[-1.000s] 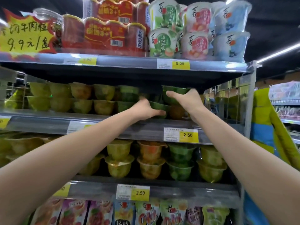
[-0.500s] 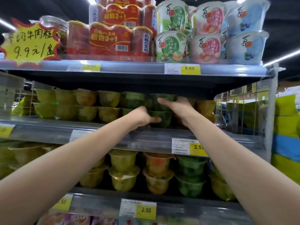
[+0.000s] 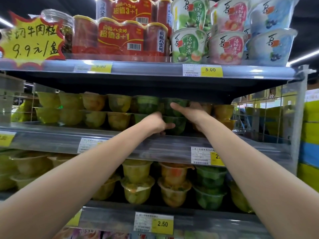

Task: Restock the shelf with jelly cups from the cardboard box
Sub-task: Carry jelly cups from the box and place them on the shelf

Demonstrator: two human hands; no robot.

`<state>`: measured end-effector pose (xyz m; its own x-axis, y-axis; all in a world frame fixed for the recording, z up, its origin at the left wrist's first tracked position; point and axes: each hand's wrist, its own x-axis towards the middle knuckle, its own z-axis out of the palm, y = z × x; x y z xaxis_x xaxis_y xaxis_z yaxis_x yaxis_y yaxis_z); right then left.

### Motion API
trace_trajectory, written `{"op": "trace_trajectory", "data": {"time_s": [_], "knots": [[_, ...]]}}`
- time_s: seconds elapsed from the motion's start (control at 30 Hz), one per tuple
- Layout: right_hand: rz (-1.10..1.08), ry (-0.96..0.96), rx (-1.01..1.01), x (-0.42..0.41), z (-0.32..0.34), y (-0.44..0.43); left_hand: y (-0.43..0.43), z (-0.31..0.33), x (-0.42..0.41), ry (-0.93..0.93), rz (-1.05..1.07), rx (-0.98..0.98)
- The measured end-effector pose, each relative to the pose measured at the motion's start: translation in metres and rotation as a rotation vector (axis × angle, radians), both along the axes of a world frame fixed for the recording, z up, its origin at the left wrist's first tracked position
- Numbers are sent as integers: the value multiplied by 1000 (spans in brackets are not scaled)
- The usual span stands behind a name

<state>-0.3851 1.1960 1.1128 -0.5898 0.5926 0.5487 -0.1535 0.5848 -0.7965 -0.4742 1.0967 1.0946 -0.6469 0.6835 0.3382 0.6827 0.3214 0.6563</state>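
Green jelly cups (image 3: 146, 105) stand stacked on the middle shelf (image 3: 51, 140). The left hand (image 3: 155, 124), at nine o'clock, grips the lower green cup (image 3: 178, 125), thumb across its front; the right hand (image 3: 191, 112), at three o'clock, grips the upper green cup (image 3: 177, 103). Rows (image 3: 95, 109) toward nine and three o'clock look full, so this tier seems nearly restocked. Fingers of both hands hide behind the cups, and the cardboard box is out of view.

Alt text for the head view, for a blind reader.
Two bare arms reach to the middle shelf: the left hand grips the lower green jelly cup, the right hand holds the upper green jelly cup stacked on it.
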Motion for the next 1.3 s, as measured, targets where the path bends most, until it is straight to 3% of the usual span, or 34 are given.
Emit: {"op": "trace_trajectory", "data": {"time_s": [0.27, 0.37, 0.5, 0.63, 0.77, 0.93, 1.0, 1.3], "knots": [[-59, 6, 72, -1, -3, -4, -7, -3, 0, 50, 26, 65], [-142, -52, 145, 3, -5, -3, -13, -2, 3, 204, 87, 13], [-374, -278, 327, 20, -15, -7, -26, -5, 8, 469, 221, -65], [-519, -424, 521, 38, -32, -28, -43, -18, 15, 519, 259, -45], [-596, -468, 721, 50, -55, -59, -57, -38, 24, 690, 331, -64], [-651, -440, 986, 63, -86, -79, -77, -82, 29, 962, 313, 61], [-628, -453, 979, 70, -97, -87, -85, -99, 32, 975, 292, 102], [-524, -490, 969, 104, -139, -134, -149, -141, 59, 905, 206, -53]]}}
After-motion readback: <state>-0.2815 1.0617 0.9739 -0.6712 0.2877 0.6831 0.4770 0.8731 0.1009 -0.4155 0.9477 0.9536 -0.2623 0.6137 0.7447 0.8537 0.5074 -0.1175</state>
